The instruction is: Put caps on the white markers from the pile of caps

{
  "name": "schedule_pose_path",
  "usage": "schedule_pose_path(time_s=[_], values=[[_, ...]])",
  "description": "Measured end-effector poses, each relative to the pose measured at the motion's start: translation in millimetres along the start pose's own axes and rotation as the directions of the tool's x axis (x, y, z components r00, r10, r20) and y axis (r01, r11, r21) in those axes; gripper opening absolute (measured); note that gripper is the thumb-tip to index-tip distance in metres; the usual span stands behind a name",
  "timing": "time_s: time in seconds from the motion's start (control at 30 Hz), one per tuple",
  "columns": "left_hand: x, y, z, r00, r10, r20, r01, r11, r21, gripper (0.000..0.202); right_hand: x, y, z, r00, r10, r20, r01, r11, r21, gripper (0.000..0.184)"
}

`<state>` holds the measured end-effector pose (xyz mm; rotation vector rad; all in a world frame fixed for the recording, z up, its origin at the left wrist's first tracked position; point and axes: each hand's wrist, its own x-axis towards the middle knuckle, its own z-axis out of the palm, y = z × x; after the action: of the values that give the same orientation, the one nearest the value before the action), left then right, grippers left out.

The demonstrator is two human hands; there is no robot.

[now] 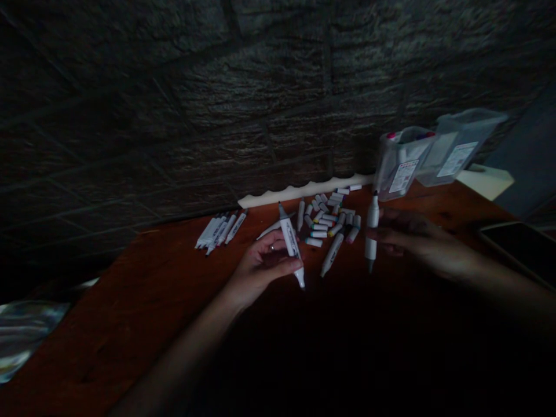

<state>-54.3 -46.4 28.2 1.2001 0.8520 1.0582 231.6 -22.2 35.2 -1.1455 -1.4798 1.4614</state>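
My left hand (260, 263) is closed around a white marker (289, 236) with dark tips bare at both ends, tilted with its upper end to the left. In my right hand (417, 237) a second white marker (372, 223) is pinched almost upright, and its two dark tips show as well. Between the hands lies a loose pile of short white caps (319, 227) with coloured ends. An uncapped marker (332, 255) rests on the table in front of the pile, and another marker (300, 214) lies at its left side. Farther left, several white markers (217, 231) lie in a row.
Two clear plastic boxes (397, 168) stand at the back right; the nearer holds some markers. A pale wavy-edged strip (304, 191) runs along the brick wall (260, 104). A dark flat device (521, 249) lies at right on the wooden table (165, 278). Shiny plastic (26, 330) is at far left.
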Motion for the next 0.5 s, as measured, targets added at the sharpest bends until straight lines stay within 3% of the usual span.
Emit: schedule_pose_path(time_s=[0.33, 0.5], values=[[0.2, -0.5, -1.0, 1.000, 0.016, -0.014, -0.015, 0.999, 0.032, 0.027, 2.4, 4.1, -2.0, 1.000, 0.014, -0.027, -0.014, 1.000, 0.021, 0.029], [0.2, -1.1, -0.5, 0.999, 0.018, -0.031, -0.018, 1.000, 0.019, 0.025, 4.2, 0.2, -4.0, 0.999, -0.020, -0.030, 0.016, 0.992, -0.124, 0.032]])
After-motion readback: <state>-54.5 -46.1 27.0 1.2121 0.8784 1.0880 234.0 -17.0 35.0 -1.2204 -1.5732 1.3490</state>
